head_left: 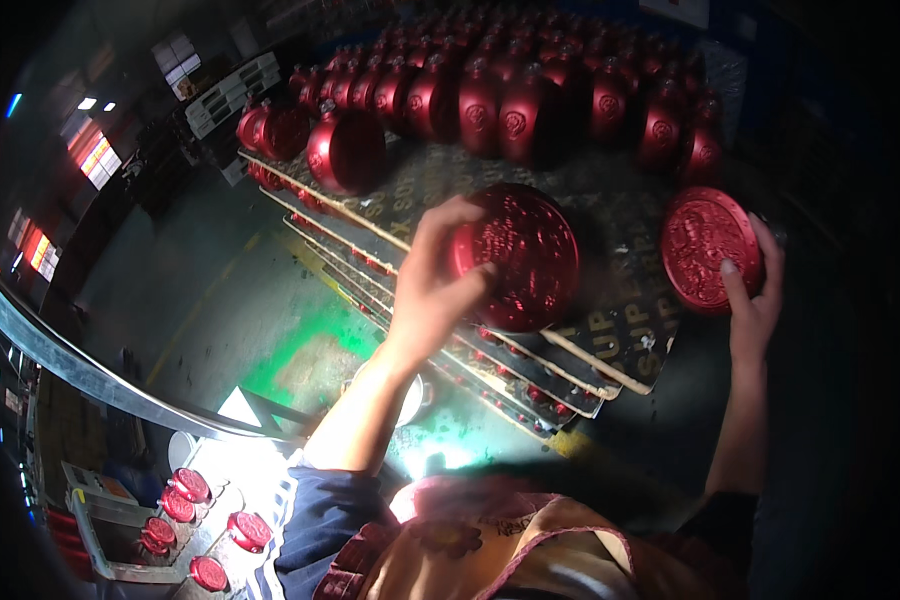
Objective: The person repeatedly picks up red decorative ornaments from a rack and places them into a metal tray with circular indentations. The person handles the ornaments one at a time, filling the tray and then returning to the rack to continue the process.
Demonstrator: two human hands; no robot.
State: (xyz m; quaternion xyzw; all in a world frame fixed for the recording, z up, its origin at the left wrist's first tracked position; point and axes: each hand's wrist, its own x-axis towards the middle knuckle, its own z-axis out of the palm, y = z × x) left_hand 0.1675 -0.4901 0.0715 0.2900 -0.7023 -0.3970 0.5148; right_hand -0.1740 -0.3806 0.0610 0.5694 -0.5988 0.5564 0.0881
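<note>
My left hand is closed around the edge of a round, flat red bottle with a raised pattern on its face. The thumb lies across its near side. A second red bottle, embossed in the same way, is gripped at its right edge by my right hand. Both are held up above a dark printed board. Behind them on that board stand many upright red bottles in close rows, with small necks on top and a round emblem on their sides.
Below the top board, further boards are stacked with small red parts showing between them. At the lower left, several red bottles sit on a brightly lit machine or conveyor. A curved metal rail runs beside it. White crates stand far left.
</note>
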